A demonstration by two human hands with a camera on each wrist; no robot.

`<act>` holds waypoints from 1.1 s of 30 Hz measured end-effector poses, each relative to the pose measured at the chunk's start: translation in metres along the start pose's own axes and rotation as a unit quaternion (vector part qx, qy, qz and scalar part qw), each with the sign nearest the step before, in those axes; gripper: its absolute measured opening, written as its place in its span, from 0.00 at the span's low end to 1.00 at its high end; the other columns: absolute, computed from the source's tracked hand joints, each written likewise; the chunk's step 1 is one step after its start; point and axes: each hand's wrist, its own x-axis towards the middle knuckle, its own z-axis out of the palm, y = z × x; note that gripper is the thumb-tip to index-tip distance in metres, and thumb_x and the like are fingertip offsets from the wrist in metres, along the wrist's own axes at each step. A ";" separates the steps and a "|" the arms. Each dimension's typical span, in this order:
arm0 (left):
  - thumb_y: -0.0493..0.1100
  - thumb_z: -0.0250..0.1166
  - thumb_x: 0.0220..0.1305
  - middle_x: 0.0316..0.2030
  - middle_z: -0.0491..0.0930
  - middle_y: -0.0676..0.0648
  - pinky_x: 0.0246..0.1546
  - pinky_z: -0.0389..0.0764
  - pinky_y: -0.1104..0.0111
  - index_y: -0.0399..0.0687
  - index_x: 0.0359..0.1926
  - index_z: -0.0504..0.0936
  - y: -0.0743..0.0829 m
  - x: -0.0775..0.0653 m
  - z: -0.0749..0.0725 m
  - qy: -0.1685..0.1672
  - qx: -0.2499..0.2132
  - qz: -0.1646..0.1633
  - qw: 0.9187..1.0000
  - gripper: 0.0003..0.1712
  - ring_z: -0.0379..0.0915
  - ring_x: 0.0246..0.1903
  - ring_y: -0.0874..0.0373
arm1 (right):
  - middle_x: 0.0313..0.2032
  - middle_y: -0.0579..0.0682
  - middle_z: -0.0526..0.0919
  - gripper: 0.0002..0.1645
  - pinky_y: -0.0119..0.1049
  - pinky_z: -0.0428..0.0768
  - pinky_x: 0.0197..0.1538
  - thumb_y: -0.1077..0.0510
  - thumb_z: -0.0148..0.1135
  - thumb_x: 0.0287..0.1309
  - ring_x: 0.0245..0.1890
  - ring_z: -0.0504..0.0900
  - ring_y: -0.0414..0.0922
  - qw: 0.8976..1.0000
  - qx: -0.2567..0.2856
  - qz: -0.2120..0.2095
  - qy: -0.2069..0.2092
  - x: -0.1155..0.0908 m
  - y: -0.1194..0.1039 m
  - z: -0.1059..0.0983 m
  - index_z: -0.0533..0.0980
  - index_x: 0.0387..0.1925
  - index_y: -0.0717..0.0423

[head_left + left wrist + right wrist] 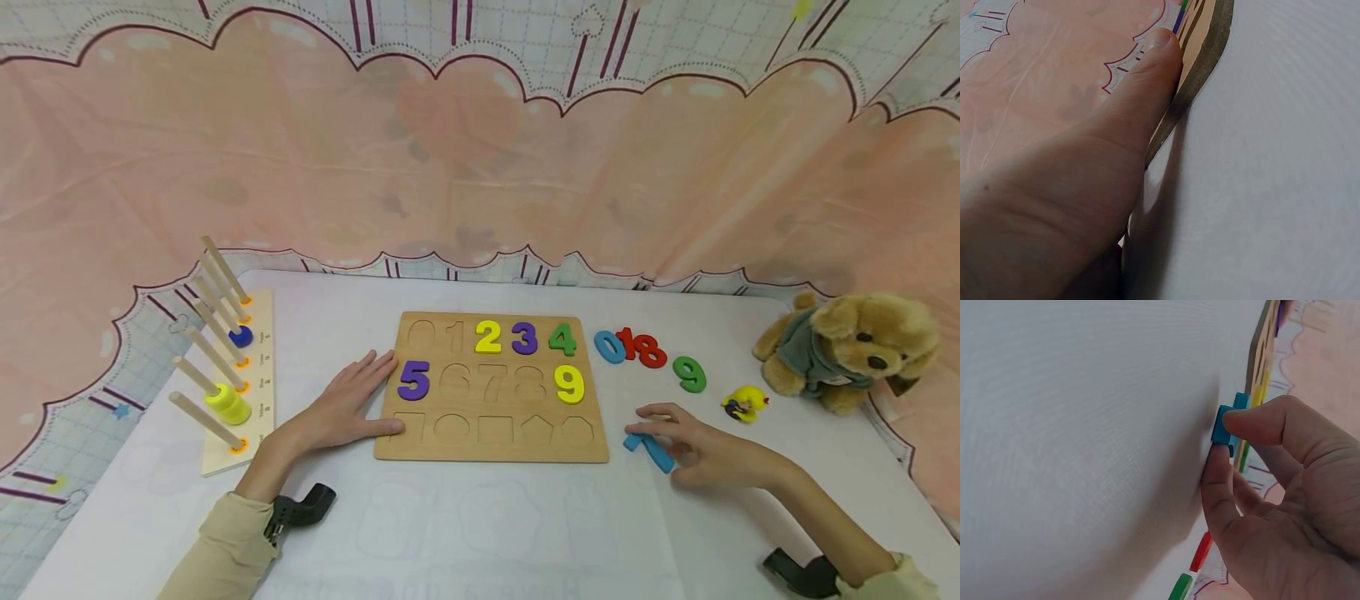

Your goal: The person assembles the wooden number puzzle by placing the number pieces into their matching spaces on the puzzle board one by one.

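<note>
A wooden number board (487, 452) lies on the white table, with purple, yellow and green number pieces in its upper two rows. My left hand (341, 408) rests at the board's left edge, its fingers extended and its thumb on the lower left corner. To the right of the board, my right hand (701, 450) pinches a blue number piece (657, 454), shaped like a 7. In the right wrist view, the thumb presses on one side of the blue piece (1220, 425) and a finger meets it from below. Part of the piece is hidden by the fingers.
Loose blue, red and green numbers (688, 374) lie right of the board. Near them are a yellow toy duck (745, 403) and a plush dog (847, 350). A rack of upright wooden pegs (258, 358) with blue and yellow rings stands at the left.
</note>
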 end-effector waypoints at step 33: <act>0.67 0.65 0.55 0.76 0.50 0.40 0.73 0.42 0.41 0.40 0.75 0.53 0.002 -0.001 -0.001 -0.003 -0.004 -0.004 1.000 0.57 0.37 0.76 0.38 | 0.68 0.61 0.56 0.42 0.20 0.76 0.49 0.67 0.66 0.47 0.57 0.67 0.52 1.000 0.000 0.019 0.011 0.005 0.003 0.002 0.68 0.66 0.45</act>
